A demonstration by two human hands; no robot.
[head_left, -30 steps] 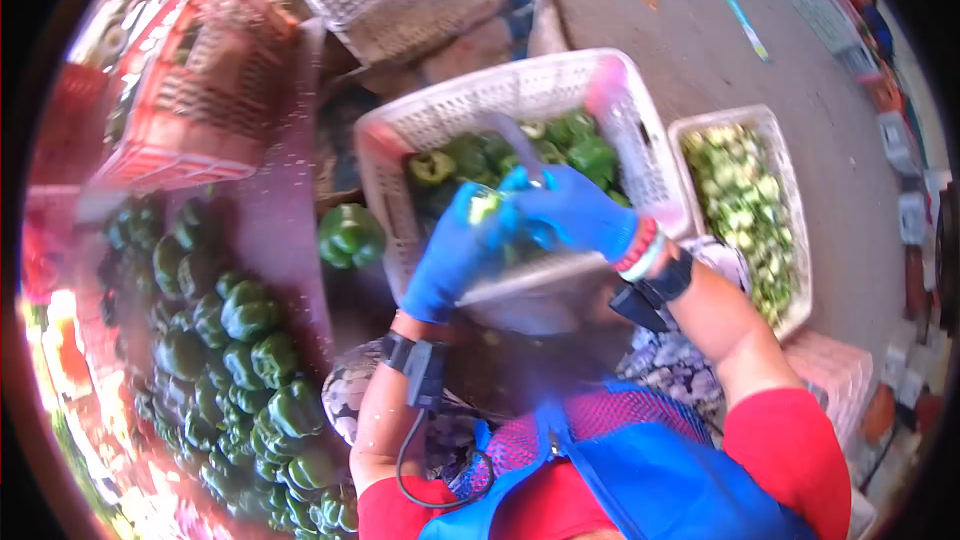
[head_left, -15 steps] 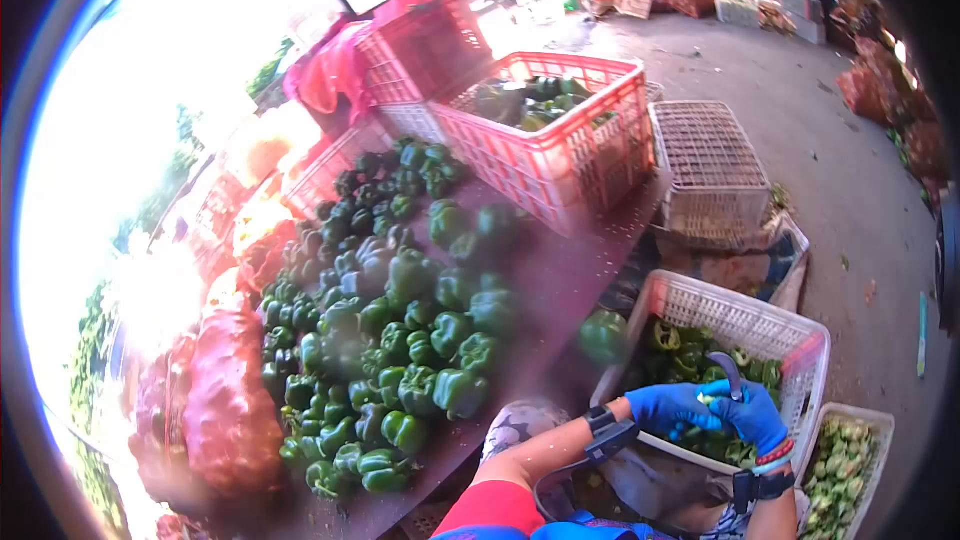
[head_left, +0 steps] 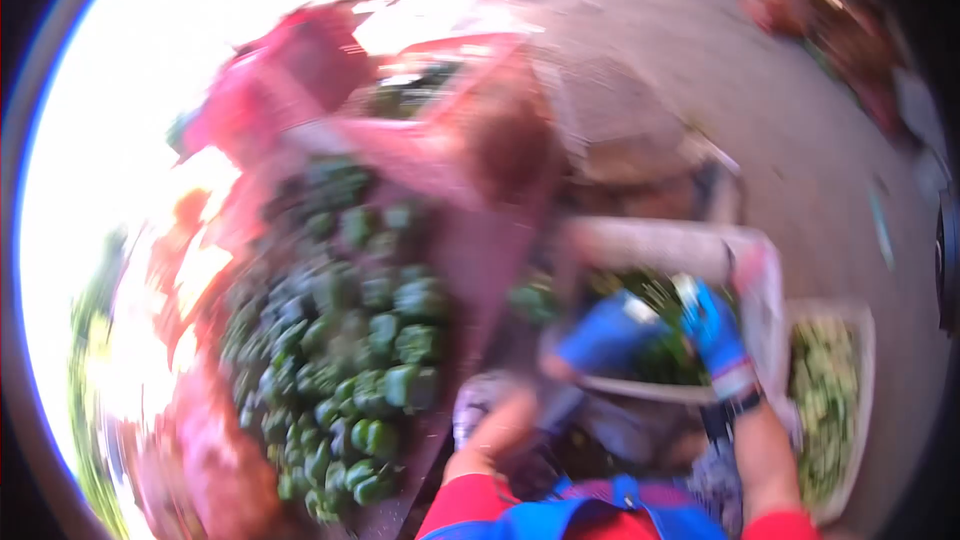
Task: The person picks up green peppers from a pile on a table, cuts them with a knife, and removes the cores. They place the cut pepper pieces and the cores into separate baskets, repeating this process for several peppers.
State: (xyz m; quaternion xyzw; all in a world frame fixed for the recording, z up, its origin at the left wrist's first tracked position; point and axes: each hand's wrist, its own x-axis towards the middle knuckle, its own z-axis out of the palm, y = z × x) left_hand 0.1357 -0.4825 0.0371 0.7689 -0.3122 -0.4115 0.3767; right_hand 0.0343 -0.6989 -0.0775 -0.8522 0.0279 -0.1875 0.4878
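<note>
Both my hands wear blue gloves and are smeared by motion over a pale plastic crate (head_left: 762,280) of green pepper pieces (head_left: 665,355). My left hand (head_left: 605,332) is at the crate's left side. A whitish patch shows at its fingers, too blurred to name. My right hand (head_left: 712,330) is over the crate's right half, its fingers curled around the curved knife, whose blade is only a pale blur (head_left: 686,290). Left of the crate, a single green pepper (head_left: 532,302) lies apart. A large heap of green bell peppers (head_left: 340,340) covers the table (head_left: 462,290).
On my right stands a pale crate of light-green scraps (head_left: 825,410). A red-pink crate (head_left: 500,130) holding dark green peppers is at the table's far end, with an upturned crate (head_left: 620,105) beside it. Red net sacks (head_left: 215,440) line the left.
The view has swung and blurred, shifting the scene left and up. My hands, close together before over the crate, are now apart, the left one lower and further left.
</note>
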